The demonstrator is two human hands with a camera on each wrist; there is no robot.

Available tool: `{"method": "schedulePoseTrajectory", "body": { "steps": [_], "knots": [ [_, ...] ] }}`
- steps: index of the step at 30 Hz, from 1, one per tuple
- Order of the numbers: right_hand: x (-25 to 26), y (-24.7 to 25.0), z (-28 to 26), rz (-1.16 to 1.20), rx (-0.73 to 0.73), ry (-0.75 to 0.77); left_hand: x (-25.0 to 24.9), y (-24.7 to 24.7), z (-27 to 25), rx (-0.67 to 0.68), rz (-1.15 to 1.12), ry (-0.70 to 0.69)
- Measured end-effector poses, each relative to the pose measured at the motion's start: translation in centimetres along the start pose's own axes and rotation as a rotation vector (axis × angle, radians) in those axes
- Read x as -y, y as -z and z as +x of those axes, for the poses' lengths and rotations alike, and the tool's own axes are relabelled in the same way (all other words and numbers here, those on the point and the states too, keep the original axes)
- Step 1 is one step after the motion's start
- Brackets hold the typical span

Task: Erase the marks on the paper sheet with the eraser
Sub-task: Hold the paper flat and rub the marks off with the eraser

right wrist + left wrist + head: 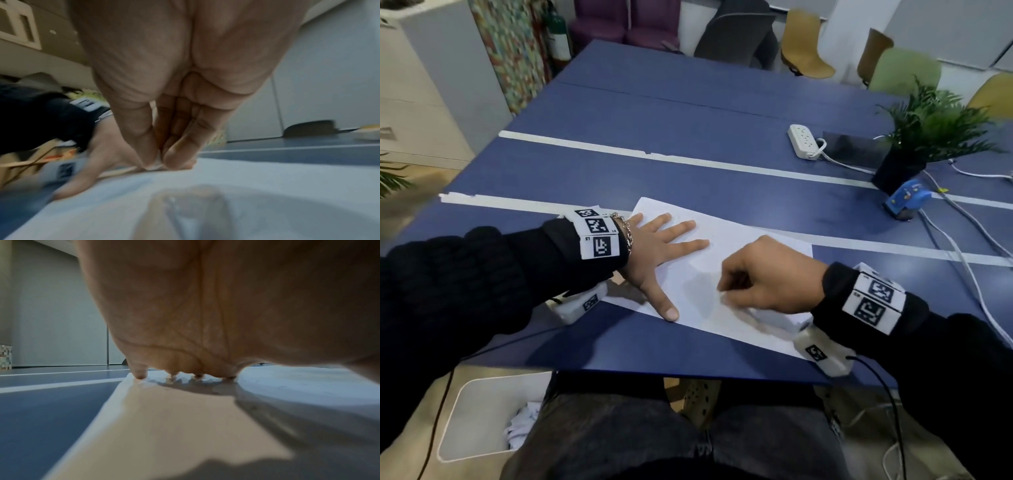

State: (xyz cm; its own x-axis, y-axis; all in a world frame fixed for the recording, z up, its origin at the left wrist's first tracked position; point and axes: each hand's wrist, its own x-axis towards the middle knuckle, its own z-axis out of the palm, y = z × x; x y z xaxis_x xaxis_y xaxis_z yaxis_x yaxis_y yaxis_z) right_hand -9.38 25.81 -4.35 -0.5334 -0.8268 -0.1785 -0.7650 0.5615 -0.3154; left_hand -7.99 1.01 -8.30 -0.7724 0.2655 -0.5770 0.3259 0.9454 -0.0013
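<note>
1. Starting at the right hand (763, 277), lower middle of the head view: fingers bunched to a point and pressed down on the paper sheet (739, 240). In the right wrist view you can just make out a small white bit pinched between thumb and fingertips (176, 155), right at the paper. That's the eraser (158, 160), I'd say. It's tiny and mostly hidden, so the grip sits low, probably to get pressure on the tip.

2. Right wrist view is smeared, so I'd guess it's mid-rub. Can't see any actual marks under the fingers from here, the sheet looks plain white in every view.

3. The left hand (654, 246) sits left of centre, flat with fingers spread, palm on the left part of the sheet, thumb pointing to the near edge. Holding nothing, just pinning the paper so it doesn't slide or crumple while the other hand scrubs. The left wrist view shows its fingertips (140, 375) touching the paper.

4. The sheet lies at an angle on the blue table (688, 144), near the front edge, overlapping a white tape stripe (524, 205).

5. Further out, upper right of the frame: a power strip (804, 140), a potted plant (924, 137) and a blue tape dispenser (907, 198), all well apart from the paper.

6. How much is left to erase, no idea.
</note>
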Motion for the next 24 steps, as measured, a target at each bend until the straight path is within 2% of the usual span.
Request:
{"method": "schedulePoseTrajectory", "body": {
  "steps": [3,5,9,15,19,24],
  "knots": [
    [-2.6,1.7,-1.8,0.051,-0.204,-0.123,0.3,-0.3,-0.1,-0.026,-0.011,-0.028],
    [-4.0,2.2,-3.6,0.081,-0.25,-0.19,0.6,-0.3,-0.2,-0.044,-0.004,-0.046],
    [-4.9,0.3,-5.8,-0.065,-0.152,-0.266,2.0,1.0,-0.3,-0.053,0.092,-0.096],
    [-1.3,-2.9,-7.2,-0.192,-0.085,-0.223,4.4,3.6,-0.7,-0.097,0.135,-0.023],
    [-1.3,-2.0,-6.5,-0.163,-0.035,-0.253,1.9,3.8,-0.2,-0.083,0.029,-0.115],
    [-1.2,0.0,-5.3,-0.13,0.076,-0.226,-0.9,3.4,1.6,-0.099,0.007,-0.188]
  ]
}}
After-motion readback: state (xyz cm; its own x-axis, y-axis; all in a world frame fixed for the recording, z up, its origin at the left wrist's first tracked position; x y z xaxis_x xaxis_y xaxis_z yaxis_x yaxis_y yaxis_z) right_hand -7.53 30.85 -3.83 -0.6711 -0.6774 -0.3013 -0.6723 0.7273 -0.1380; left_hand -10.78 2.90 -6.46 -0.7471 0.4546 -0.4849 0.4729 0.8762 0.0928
